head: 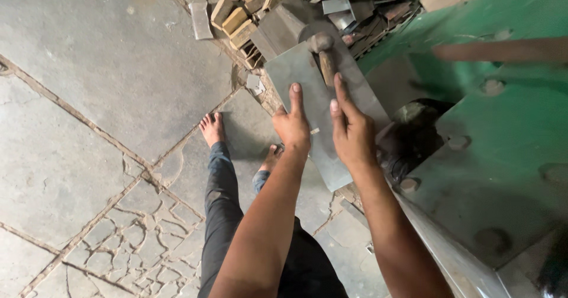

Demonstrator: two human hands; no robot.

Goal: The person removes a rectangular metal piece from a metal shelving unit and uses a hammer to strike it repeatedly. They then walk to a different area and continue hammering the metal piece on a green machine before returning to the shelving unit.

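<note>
both arms reach forward and down from the bottom edge, forearms nearly parallel, bare to above the wrist. left hand [291,125] lies on the grey metal sheet [310,91], knuckles up, index finger stretched straight along the sheet, thumb out to the side, other fingers curled under the near-left edge; it looks to grip that edge, though the underside is hidden. right hand [350,129] sits just beside it, touching the same sheet, index finger extended toward the hammer [323,52], the rest of the fingers folded over the right part of the sheet; hard to tell how firmly it holds.

sheet: flat, dull grey, roughly rectangular, tilted on a diagonal, near corner hanging out over the floor, far end resting by the scrap. a small pale mark sits between the two hands. the hammer lies on the far half, round metal head away from the hands, wooden handle pointing back at the right index fingertip.

outward: green machine body [503,126] with bolt heads to the right, just beside the sheet. pile of wooden blocks and metal offcuts [248,14] beyond. cracked stone floor [89,126] below, bare feet and dark trousers visible.
</note>
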